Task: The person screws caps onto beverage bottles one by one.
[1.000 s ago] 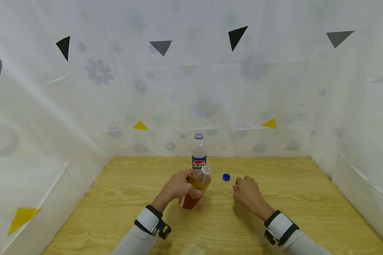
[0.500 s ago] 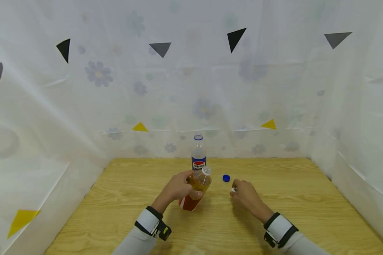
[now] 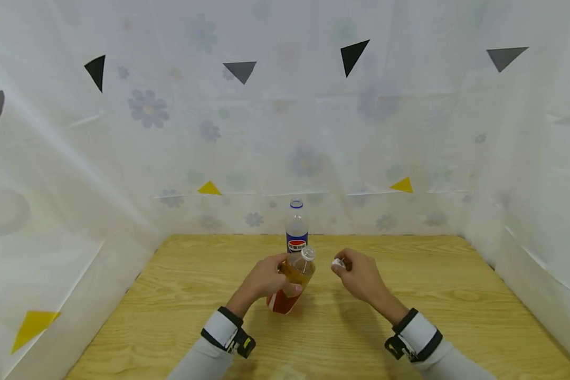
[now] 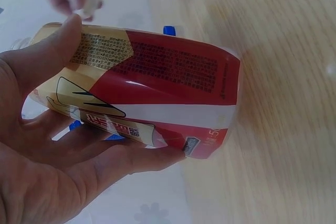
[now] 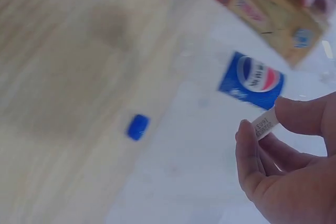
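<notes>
My left hand (image 3: pixel 264 277) grips a plastic drink bottle (image 4: pixel 173 72) with a red and gold label. The bottle leans to the right, its uncapped mouth (image 3: pixel 307 253) pointing up toward my right hand. Thumb and fingers wrap its sides in the left wrist view. Between thumb and fingertips, my right hand (image 3: pixel 361 274) pinches a white bottle cap (image 5: pixel 265 124), held in the air just right of that mouth. Behind the gripped bottle stands a Pepsi bottle (image 3: pixel 296 227) with a blue label and no cap, its lower part hidden.
A blue bottle cap (image 5: pixel 138 127) lies on the wooden table (image 3: pixel 209 327); my right hand covers it in the head view. White patterned sheeting (image 3: pixel 503 158) walls in the back and both sides of the table.
My right hand has picked the white cap up from near the table and moved it up and left toward the gripped bottle's mouth. The left hand and its bottle stay nearly still.
</notes>
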`<state>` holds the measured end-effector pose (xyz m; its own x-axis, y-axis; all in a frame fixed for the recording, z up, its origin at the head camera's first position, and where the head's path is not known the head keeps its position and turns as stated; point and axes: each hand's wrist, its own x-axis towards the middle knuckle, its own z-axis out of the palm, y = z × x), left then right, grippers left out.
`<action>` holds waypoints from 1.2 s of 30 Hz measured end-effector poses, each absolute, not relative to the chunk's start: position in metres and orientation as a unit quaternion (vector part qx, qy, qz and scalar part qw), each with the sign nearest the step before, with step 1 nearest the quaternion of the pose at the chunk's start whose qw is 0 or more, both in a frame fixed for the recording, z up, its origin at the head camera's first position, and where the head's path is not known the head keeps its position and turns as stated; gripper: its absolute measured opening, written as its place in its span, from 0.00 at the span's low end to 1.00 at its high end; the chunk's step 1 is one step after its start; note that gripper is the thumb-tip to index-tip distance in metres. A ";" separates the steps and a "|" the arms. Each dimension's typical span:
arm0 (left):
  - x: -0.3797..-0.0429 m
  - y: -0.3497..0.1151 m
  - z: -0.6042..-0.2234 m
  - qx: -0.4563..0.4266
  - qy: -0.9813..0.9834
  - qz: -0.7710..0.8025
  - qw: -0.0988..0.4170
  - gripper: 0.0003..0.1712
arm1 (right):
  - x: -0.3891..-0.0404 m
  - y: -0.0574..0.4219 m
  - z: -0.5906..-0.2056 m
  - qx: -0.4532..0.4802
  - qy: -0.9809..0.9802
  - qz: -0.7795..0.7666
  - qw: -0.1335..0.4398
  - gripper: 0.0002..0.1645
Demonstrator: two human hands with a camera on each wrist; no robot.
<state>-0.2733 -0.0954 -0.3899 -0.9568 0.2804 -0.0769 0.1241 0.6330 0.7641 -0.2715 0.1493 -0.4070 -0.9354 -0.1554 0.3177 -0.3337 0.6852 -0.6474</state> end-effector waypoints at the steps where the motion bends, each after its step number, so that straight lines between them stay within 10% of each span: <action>1: -0.273 -0.095 -0.390 0.112 0.899 0.414 0.095 0.41 | -0.271 0.147 -0.401 0.139 -0.906 0.379 0.124 0.11; 36: -0.272 -0.086 -0.385 0.117 0.899 0.410 0.095 0.42 | -0.254 0.107 -0.347 0.213 -0.886 0.393 0.126 0.15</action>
<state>-0.2723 -0.0861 -0.3846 -0.9544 0.2891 -0.0748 0.1331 0.6360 0.7601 -0.2536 0.1073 -0.3465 -0.8771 -0.2783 0.3914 -0.4769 0.6008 -0.6416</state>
